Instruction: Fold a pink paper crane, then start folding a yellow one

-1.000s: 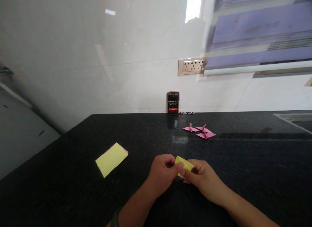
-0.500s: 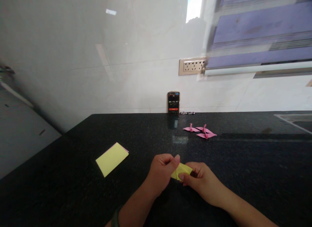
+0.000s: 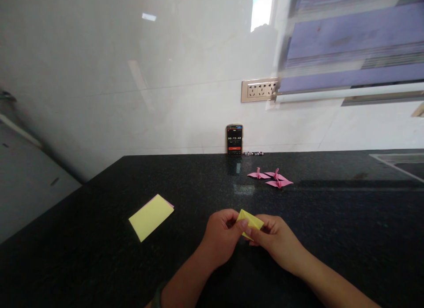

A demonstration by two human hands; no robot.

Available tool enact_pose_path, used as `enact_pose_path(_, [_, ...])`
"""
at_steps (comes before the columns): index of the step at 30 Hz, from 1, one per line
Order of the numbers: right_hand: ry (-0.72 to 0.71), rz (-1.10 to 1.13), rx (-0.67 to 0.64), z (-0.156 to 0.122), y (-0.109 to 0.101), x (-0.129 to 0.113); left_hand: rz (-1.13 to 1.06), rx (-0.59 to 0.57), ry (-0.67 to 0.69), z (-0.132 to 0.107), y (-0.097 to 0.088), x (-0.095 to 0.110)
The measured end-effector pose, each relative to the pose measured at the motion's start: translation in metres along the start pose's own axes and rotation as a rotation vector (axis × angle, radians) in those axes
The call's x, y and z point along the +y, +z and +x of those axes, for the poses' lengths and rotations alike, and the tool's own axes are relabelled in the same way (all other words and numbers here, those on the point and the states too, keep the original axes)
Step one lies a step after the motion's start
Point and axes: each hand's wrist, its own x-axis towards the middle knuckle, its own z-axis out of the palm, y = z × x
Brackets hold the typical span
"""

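Note:
Between my two hands is a small piece of folded yellow origami paper point(image 3: 251, 219), with crease lines across its face. My left hand point(image 3: 222, 235) grips its left side, thumb pressed on top. On the right side, my right hand point(image 3: 276, 239) pinches it, its thumb close to the left thumb near the lower middle. The fingers beneath the paper are mostly hidden. Both hands are just above the dark countertop point(image 3: 198, 184); whether they touch it I cannot tell.
A stack of yellow paper point(image 3: 151, 217) with a pink edge showing lies to the left. Three pink paper cranes point(image 3: 278, 183) sit beyond my hands to the right. A phone point(image 3: 235, 140) showing a running timer leans on the wall, below a socket panel point(image 3: 259, 90).
My left thumb has slid down from the paper's upper edge to its lower middle. The yellow paper's top corner now shows, and both thumbs have come together.

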Motion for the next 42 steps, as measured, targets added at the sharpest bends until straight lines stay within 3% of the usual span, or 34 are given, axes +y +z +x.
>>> enact_pose_path(5, [-0.001, -0.011, 0.028, 0.000, 0.003, 0.002, 0.072, 0.061, -0.008, 0.000, 0.001, 0.001])
enact_pose_path(14, [-0.023, 0.025, 0.147, 0.000, 0.001, 0.003, 0.011, 0.008, -0.031, 0.003, 0.002, -0.002])
enact_pose_path(19, [-0.019, 0.023, 0.118, 0.000, -0.001, -0.002, 0.070, 0.071, -0.007, 0.001, 0.001, -0.001])
enact_pose_path(25, [-0.080, 0.040, 0.109, 0.000, -0.009, -0.004, 0.022, -0.070, -0.054, 0.002, 0.002, -0.002])
enact_pose_path(31, [-0.038, 0.092, 0.191, 0.000, -0.010, -0.002, 0.001, -0.149, -0.073, 0.001, 0.004, 0.000])
enact_pose_path(42, [-0.042, 0.144, 0.233, -0.001, -0.008, -0.003, -0.110, -0.136, -0.054, 0.000, 0.006, 0.003])
